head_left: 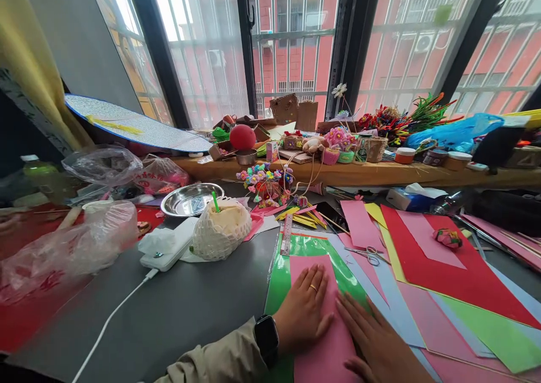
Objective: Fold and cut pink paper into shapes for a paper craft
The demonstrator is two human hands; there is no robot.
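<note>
A narrow strip of pink paper (313, 265) lies lengthwise on a shiny green sheet (278, 293). My left hand (305, 304), with a ring and a dark watch at the wrist, rests flat on the paper with its fingers pointing away from me. Along the paper's right edge lies my right hand (372, 332), its fingers stretched out and slightly blurred. Neither hand grips anything. A short ruler (286, 234) sits at the green sheet's far left corner. Small scissors (372, 255) lie to the right on the coloured paper.
Red paper (414, 253) and other coloured sheets spread to the right. On the left are a coconut in foam netting (222, 231), a white power bank (169, 245) with its cable, and a metal bowl (192, 198). Craft supplies crowd the wooden sill (203, 170) behind.
</note>
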